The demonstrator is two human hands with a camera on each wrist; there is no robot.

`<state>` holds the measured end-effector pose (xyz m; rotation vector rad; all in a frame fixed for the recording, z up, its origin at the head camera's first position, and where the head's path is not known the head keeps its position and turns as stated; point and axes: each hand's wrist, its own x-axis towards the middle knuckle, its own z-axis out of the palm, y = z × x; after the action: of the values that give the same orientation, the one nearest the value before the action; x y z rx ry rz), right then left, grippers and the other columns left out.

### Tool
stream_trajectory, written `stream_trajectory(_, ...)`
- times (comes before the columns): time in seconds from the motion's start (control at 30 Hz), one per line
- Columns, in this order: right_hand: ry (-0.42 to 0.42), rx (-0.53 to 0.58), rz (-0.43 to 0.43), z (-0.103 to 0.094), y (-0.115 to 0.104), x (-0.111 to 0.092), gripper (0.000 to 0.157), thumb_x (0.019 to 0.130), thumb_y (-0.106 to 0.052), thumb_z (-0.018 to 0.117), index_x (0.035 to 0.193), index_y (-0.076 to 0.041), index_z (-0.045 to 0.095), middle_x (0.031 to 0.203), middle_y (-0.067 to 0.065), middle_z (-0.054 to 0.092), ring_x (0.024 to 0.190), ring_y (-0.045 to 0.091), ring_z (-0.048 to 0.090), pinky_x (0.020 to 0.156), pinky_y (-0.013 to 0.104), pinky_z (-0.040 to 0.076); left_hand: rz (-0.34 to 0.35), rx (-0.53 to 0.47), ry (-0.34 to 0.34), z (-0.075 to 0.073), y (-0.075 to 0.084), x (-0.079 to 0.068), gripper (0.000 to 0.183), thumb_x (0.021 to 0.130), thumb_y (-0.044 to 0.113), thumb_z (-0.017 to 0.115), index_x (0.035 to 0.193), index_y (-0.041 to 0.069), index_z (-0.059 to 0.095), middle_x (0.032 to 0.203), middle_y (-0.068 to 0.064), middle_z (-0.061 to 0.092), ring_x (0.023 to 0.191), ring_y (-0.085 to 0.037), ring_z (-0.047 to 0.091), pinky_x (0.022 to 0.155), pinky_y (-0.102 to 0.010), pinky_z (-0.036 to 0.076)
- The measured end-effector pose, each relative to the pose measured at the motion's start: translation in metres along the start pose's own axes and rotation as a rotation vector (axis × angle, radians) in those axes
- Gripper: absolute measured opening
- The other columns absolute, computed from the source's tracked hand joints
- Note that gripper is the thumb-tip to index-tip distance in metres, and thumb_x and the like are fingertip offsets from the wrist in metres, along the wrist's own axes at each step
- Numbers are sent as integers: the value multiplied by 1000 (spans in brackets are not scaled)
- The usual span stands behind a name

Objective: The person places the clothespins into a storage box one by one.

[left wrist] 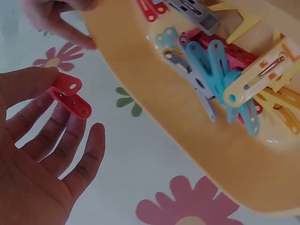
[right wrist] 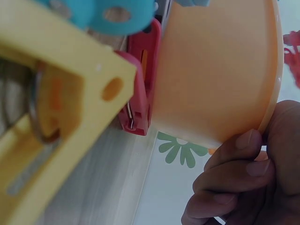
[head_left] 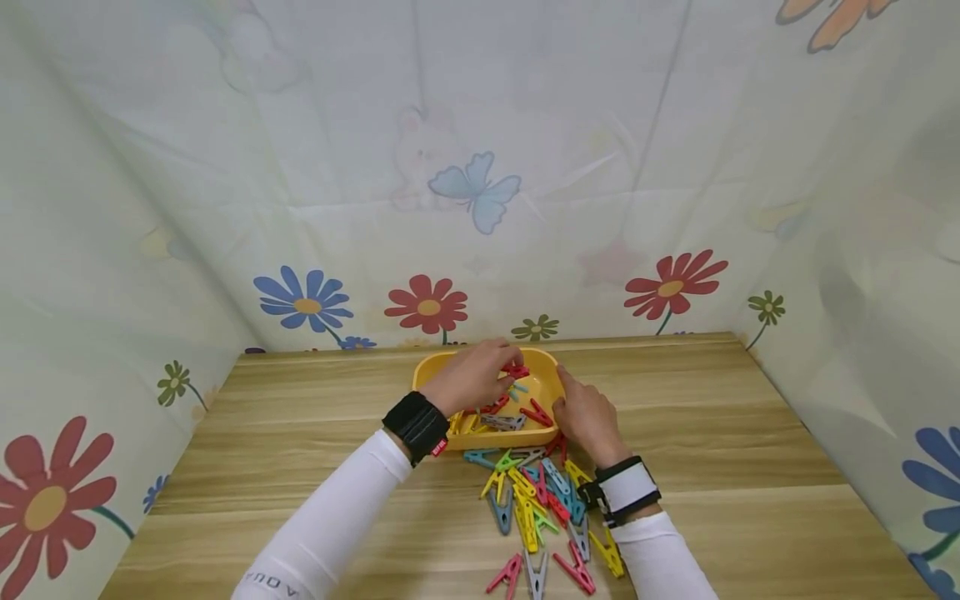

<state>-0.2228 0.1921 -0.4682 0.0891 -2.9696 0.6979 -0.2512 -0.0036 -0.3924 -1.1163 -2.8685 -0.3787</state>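
My left hand (head_left: 471, 379) is over the yellow plastic basket (head_left: 480, 440), pinching a red clothespin (left wrist: 70, 98) between thumb and fingers. In the left wrist view its handle ends point away from the fingertips. At the basket's right end, my right hand (head_left: 591, 421) holds the rim, with its fingers (right wrist: 234, 171) curled against the outer wall in the right wrist view. Inside the basket lie several clothespins, among them a grey one (head_left: 504, 422), a red one (head_left: 536, 412) and a light blue one (left wrist: 218, 70).
A loose pile of mixed clothespins (head_left: 525, 492) spreads over the wooden table (head_left: 315, 492) in front of the basket, beside my right forearm. One red clothespin (right wrist: 138, 79) lies close to the basket's outer wall. A patterned curtain (head_left: 337, 208) rises behind the table.
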Motion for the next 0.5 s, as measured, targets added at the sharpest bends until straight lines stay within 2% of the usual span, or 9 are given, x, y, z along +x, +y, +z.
stream_trajectory(0.17, -1, -1, 4, 1, 1, 0, 57, 88, -15, 53, 141, -6, 34, 57, 7, 45, 44, 21, 43, 41, 32, 34, -40, 5, -65, 16, -2, 12, 28, 85, 25, 66, 110, 17, 57, 101, 4, 54, 84, -10, 49, 78, -23, 45)
stream_trajectory(0.3, 5, -8, -1, 2, 2, 0, 57, 88, -15, 53, 141, -6, 34, 56, 7, 45, 44, 20, 43, 41, 32, 34, -44, 47, -103, 28, -2, 19, 26, 85, 22, 66, 109, 16, 57, 95, 4, 53, 80, -11, 50, 75, -24, 45)
stream_trajectory(0.5, 8, -5, -3, 3, 3, 1, 57, 88, -16, 54, 141, -6, 34, 57, 6, 45, 44, 20, 43, 41, 32, 35, -36, 110, -117, 39, -2, 23, 24, 85, 22, 65, 106, 16, 55, 88, 4, 49, 76, -12, 48, 71, -24, 44)
